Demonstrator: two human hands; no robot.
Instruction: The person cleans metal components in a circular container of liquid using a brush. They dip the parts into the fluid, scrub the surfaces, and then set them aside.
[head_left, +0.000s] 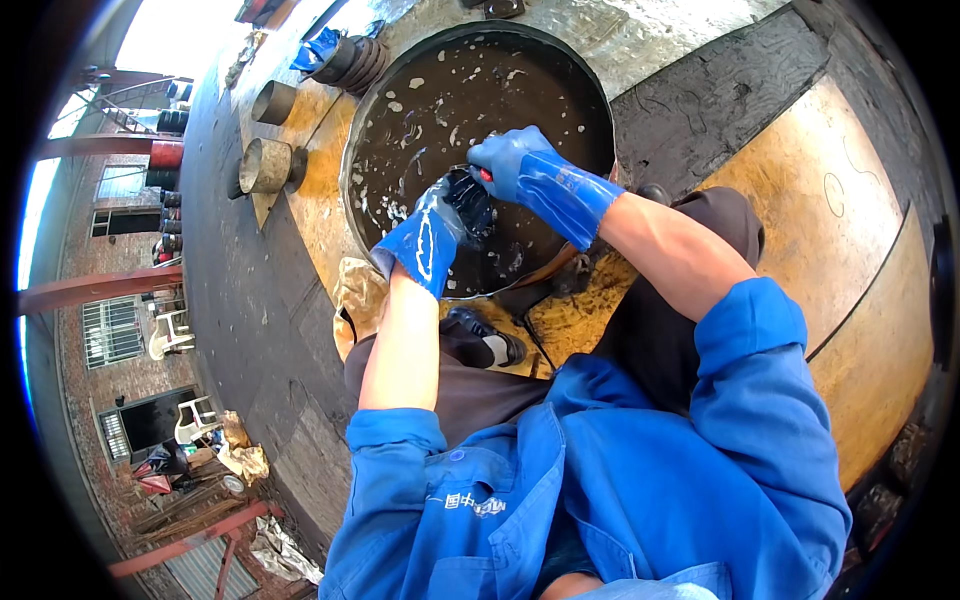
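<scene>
A large round basin [346, 190] of dark brown liquid [535, 95], with pale foam flecks on it, stands in front of me. Over its near half, my gloved left hand [434, 218] grips a black, wet, shiny part [474, 208], whose exact kind I cannot make out. My right hand [512, 162], in a blue glove too, is closed round a tool whose red handle [486, 175] shows just below the fingers. That tool's working end is hidden against the black part. Both hands are close together, and the left glove has wet white streaks.
Left of the basin are two short metal cylinders [266, 166], with a stack of dark rings [357, 66] and a blue wrapping [318, 48] farther back. Crumpled brown paper [360, 292] lies by my left knee. Yellowish boards [790, 190] cover the floor at right.
</scene>
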